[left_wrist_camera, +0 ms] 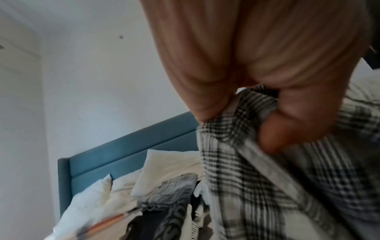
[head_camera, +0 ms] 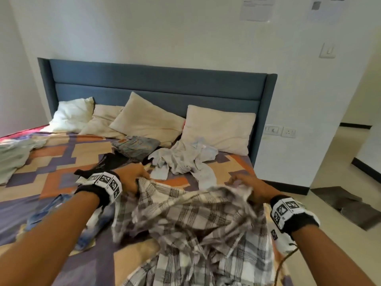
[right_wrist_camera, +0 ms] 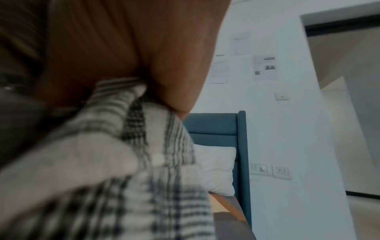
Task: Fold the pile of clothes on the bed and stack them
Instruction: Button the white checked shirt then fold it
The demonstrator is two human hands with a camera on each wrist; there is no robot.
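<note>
Patterned in orange, purple and tan, the bed (head_camera: 61, 157) carries everything — pillows (head_camera: 218, 129) lean against the blue headboard (head_camera: 156, 83), and loose clothes lie scattered across the cover. Nearest the person, a black-and-white checked shirt (head_camera: 185, 219) is lifted off the cover, bunched and sagging between both hands. Beyond it a pale crumpled garment (head_camera: 185, 159) and a grey printed one (head_camera: 136, 145) wait unfolded, with jeans (head_camera: 49, 211) beside the left forearm. No finished stack shows, so the work looks early.

The left hand (head_camera: 132, 176) has its fingers and thumb curled over one edge of the shirt; the right hand (head_camera: 247, 184) pinches the far edge the same way. Opening the shirt out seems to be the step in hand — next it likely needs spreading flat on the cover, then folding.
</note>
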